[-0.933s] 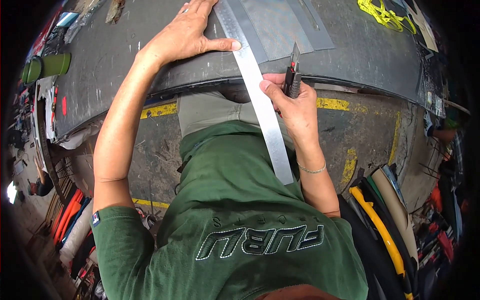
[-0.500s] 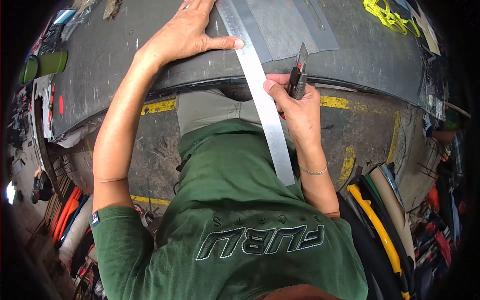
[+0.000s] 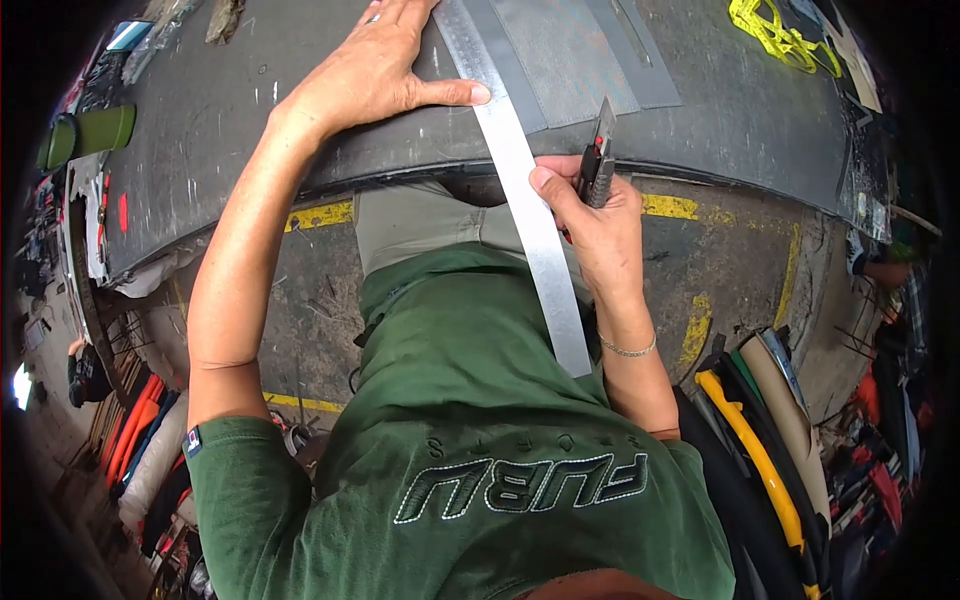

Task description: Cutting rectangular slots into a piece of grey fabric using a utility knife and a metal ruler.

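Observation:
A long steel ruler (image 3: 541,235) slants from the table over its near edge and down in front of my green shirt. My left hand (image 3: 375,70) lies stretched on the table at the ruler's left, its thumb touching the metal. The upper fingertips are cut off by the picture's edge. My right hand (image 3: 600,215) pinches the ruler's edge between thumb and finger. The same hand carries a black utility knife (image 3: 597,165), blade out and pointing up. To the ruler's right lies a flat grey panel (image 3: 575,60) with a mesh-like middle and a slot.
The dark table (image 3: 740,140) has a curved-looking near edge close to my waist. A yellow tape measure (image 3: 775,40) lies bunched at the far right. At the far left sits a green roll (image 3: 100,127). Rolls of material, one yellow (image 3: 750,450), stand behind my right side.
The grey panel and the ruler have shifted very slightly toward me. Both hands keep nearly the same places, and the knife remains in my right hand.

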`<state>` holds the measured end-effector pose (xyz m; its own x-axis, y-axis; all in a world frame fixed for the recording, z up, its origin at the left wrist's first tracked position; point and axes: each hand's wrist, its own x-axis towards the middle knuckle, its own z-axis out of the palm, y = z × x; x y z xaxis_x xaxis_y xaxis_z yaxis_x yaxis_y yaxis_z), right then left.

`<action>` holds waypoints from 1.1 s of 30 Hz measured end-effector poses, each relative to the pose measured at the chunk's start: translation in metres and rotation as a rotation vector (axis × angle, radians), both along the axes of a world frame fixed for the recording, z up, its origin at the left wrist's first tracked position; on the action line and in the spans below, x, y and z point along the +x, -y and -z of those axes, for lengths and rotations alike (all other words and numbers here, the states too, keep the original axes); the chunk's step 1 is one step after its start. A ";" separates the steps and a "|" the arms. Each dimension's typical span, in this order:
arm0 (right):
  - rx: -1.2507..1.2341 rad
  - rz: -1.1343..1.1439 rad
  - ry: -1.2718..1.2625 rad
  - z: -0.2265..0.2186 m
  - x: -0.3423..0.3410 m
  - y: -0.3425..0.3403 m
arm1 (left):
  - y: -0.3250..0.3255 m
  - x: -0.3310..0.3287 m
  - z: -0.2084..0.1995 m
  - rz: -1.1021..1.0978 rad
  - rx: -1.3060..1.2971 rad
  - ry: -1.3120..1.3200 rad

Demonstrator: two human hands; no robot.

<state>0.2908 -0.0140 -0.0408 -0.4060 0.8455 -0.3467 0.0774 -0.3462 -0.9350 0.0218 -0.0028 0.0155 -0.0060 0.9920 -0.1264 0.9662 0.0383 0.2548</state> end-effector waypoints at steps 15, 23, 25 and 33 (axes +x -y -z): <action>0.136 -0.160 0.108 -0.008 0.013 -0.002 | 0.007 -0.024 0.034 0.029 0.059 -0.041; 0.022 -0.127 -0.040 0.003 0.010 -0.001 | 0.005 -0.006 0.011 0.006 0.006 -0.009; 0.030 -0.138 -0.045 0.003 0.010 -0.002 | 0.004 -0.005 0.009 0.005 0.002 -0.024; 0.142 -0.168 0.310 -0.033 0.021 0.000 | -0.010 0.013 -0.028 0.073 -0.116 -0.217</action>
